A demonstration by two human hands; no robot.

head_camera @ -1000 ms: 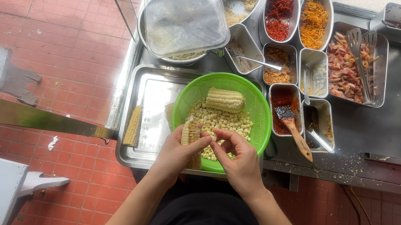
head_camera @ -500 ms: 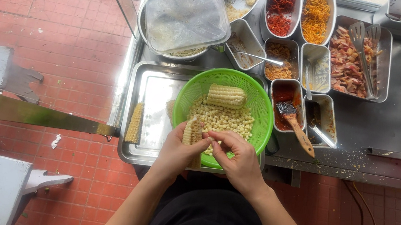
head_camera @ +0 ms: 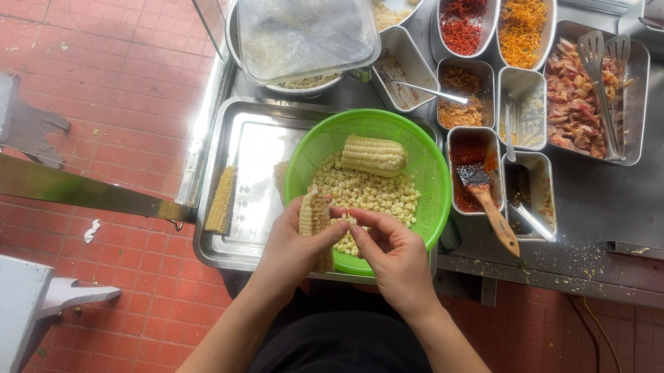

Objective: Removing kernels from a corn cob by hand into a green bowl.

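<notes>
While left hand (head_camera: pixel 292 244) has its grip round a cob (head_camera: pixel 314 214) at frame centre, right hand (head_camera: pixel 393 252) pinches its kernels over the green bowl (head_camera: pixel 432 181) on a tray (head_camera: pixel 258 141).

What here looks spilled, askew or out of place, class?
Crumbs and bits lie scattered on the steel counter right of the green colander. A stripped cob sits on the tray's left rim, overhanging slightly. Nothing else stands out.
</notes>
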